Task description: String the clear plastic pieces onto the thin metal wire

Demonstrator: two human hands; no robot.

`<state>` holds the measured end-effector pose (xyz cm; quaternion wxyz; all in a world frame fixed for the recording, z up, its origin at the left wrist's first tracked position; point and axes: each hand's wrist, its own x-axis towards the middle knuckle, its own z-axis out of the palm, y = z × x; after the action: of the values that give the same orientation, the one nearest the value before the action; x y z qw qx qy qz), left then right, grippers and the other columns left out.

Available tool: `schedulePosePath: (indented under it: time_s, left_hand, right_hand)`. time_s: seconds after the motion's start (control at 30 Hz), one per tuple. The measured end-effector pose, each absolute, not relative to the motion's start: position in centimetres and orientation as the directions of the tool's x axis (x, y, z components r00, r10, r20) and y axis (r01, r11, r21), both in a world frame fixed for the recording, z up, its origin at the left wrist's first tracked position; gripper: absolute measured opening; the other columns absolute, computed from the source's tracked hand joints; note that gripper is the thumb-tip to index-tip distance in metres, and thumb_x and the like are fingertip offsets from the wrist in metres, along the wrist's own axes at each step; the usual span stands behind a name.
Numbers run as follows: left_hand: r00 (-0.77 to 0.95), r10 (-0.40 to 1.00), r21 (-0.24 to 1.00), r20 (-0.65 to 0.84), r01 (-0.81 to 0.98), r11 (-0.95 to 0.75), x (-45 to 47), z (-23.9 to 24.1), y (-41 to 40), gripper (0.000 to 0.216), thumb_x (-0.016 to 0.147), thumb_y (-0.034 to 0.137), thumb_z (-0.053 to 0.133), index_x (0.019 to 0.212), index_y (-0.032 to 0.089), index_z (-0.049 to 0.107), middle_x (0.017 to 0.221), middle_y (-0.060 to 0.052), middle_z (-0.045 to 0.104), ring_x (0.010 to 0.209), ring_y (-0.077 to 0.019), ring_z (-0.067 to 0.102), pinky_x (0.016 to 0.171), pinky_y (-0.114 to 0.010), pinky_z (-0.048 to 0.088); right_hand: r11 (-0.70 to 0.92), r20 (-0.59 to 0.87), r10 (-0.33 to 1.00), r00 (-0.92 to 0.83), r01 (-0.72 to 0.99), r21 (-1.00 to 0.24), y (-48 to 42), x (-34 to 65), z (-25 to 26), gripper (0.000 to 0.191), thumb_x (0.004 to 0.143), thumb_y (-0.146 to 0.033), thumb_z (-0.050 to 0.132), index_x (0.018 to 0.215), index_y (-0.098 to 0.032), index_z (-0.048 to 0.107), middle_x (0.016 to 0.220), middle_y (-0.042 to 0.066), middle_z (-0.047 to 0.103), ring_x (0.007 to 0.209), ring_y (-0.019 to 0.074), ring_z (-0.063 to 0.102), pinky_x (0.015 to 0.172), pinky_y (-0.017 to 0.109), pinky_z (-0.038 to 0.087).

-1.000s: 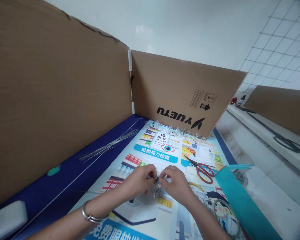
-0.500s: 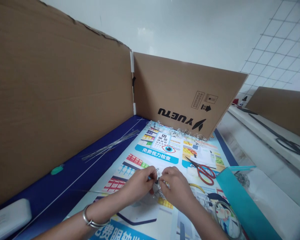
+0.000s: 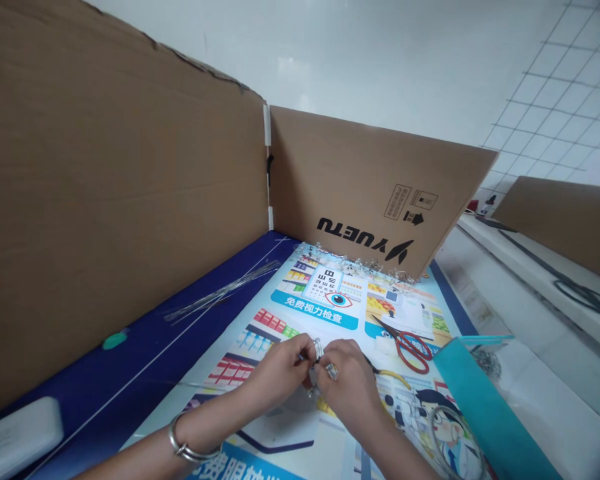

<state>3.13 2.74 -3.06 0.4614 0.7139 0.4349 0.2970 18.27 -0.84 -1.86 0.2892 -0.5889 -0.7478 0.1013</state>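
My left hand (image 3: 279,371) and my right hand (image 3: 347,380) meet low in the middle of the view, fingers pinched together around a small clear beaded wire piece (image 3: 319,353). Both hands hover just above a colourful printed poster (image 3: 325,308) that covers the table. A silver bangle (image 3: 186,443) sits on my left wrist. The lower part of the small piece is hidden between my fingers.
Red-handled scissors (image 3: 407,345) lie right of my hands. A teal pouch (image 3: 485,407) and a wire coil (image 3: 455,437) sit at lower right. Thin metal wires (image 3: 220,293) lie on the blue cloth at left. Cardboard walls (image 3: 360,193) enclose the back and left; clear beads (image 3: 365,268) line the back.
My hands stay pinched on the small piece and have shifted slightly; the right fingers have turned over it. The view has moved a little.
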Motion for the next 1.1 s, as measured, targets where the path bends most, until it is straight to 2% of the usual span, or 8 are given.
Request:
schedulePosePath:
  time_s: [0.33, 0.53, 0.63, 0.77, 0.83, 0.9, 0.97, 1.1]
  left_hand:
    - [0.410, 0.912, 0.938, 0.016, 0.309, -0.155, 2.9, -3.5, 2.8, 0.005, 0.075, 0.014, 0.045, 0.072, 0.019, 0.047, 0.055, 0.006, 0.055, 0.051, -0.0122, 0.060, 0.048, -0.020, 0.040]
    - [0.371, 0.928, 0.973, 0.027, 0.205, -0.110, 2.7, -3.2, 2.8, 0.005, 0.078, 0.016, 0.045, 0.075, 0.020, 0.042, 0.054, 0.007, 0.051, 0.048, -0.0106, 0.055, 0.047, -0.019, 0.039]
    - [0.332, 0.939, 0.945, 0.089, 0.269, -0.185, 2.4, -3.1, 2.6, 0.006, 0.080, 0.015, 0.042, 0.077, 0.020, 0.041, 0.056, 0.007, 0.049, 0.049, -0.0107, 0.053, 0.048, -0.020, 0.039]
    - [0.397, 0.875, 0.622, 0.275, 0.621, -0.478, 2.2, -3.0, 2.0, 0.010, 0.083, 0.014, 0.040, 0.080, 0.020, 0.048, 0.070, 0.001, 0.058, 0.062, -0.0148, 0.056, 0.057, -0.024, 0.038]
    - [0.498, 0.807, 0.413, 0.317, 0.694, -0.590, 2.3, -3.0, 1.7, 0.014, 0.084, 0.012, 0.039, 0.080, 0.020, 0.050, 0.073, -0.001, 0.059, 0.065, -0.0164, 0.056, 0.057, -0.026, 0.037]
    - [0.559, 0.754, 0.311, 0.344, 0.690, -0.653, 2.5, -3.0, 1.5, 0.015, 0.083, 0.010, 0.039, 0.080, 0.020, 0.050, 0.074, -0.002, 0.060, 0.065, -0.0169, 0.056, 0.057, -0.026, 0.036]
    - [0.539, 0.760, 0.346, 0.363, 0.679, -0.647, 2.7, -2.8, 1.4, 0.014, 0.082, 0.009, 0.040, 0.081, 0.020, 0.050, 0.073, -0.002, 0.059, 0.063, -0.0165, 0.055, 0.056, -0.025, 0.035]
    - [0.400, 0.854, 0.658, 0.333, 0.549, -0.514, 2.7, -2.0, 1.7, 0.009, 0.080, 0.011, 0.043, 0.079, 0.020, 0.046, 0.068, 0.002, 0.055, 0.060, -0.0130, 0.052, 0.056, -0.022, 0.037]
  right_hand:
    - [0.272, 0.419, 0.907, 0.047, 0.694, -0.667, -0.6, 17.2, -3.1, 0.019, 0.061, -0.001, 0.053, 0.058, -0.020, 0.053, 0.079, 0.004, 0.058, 0.082, 0.0197, 0.052, 0.075, 0.031, 0.041]
    - [0.244, 0.396, 0.901, 0.179, 0.546, -0.801, -0.5, 17.1, -3.7, 0.016, 0.066, -0.005, 0.052, 0.059, -0.020, 0.052, 0.086, 0.004, 0.058, 0.085, 0.0186, 0.054, 0.078, 0.030, 0.042]
    - [0.271, 0.423, 0.889, 0.176, 0.543, -0.795, -0.6, 17.1, -3.9, 0.017, 0.067, -0.004, 0.050, 0.060, -0.020, 0.051, 0.084, 0.004, 0.056, 0.083, 0.0183, 0.054, 0.078, 0.030, 0.042]
    - [0.414, 0.578, 0.813, 0.074, 0.625, -0.662, -0.8, 17.1, -4.1, 0.017, 0.069, -0.003, 0.049, 0.066, -0.019, 0.051, 0.085, 0.005, 0.053, 0.086, 0.0196, 0.050, 0.079, 0.034, 0.042]
    - [0.481, 0.635, 0.773, -0.003, 0.654, -0.583, -0.9, 17.0, -4.1, 0.017, 0.070, -0.002, 0.048, 0.070, -0.019, 0.052, 0.086, 0.005, 0.052, 0.087, 0.0203, 0.048, 0.080, 0.036, 0.041]
    - [0.512, 0.662, 0.749, -0.031, 0.662, -0.548, -0.9, 16.9, -4.0, 0.017, 0.071, -0.002, 0.047, 0.073, -0.019, 0.052, 0.085, 0.005, 0.051, 0.086, 0.0203, 0.047, 0.079, 0.037, 0.042]
    - [0.521, 0.678, 0.735, -0.019, 0.656, -0.546, -0.9, 16.7, -3.8, 0.017, 0.071, -0.003, 0.047, 0.074, -0.018, 0.051, 0.084, 0.005, 0.050, 0.085, 0.0201, 0.047, 0.077, 0.037, 0.042]
    - [0.512, 0.675, 0.737, 0.009, 0.644, -0.568, -0.7, 16.7, -3.4, 0.015, 0.073, -0.003, 0.047, 0.070, -0.018, 0.049, 0.084, 0.005, 0.049, 0.084, 0.0193, 0.048, 0.076, 0.036, 0.042]
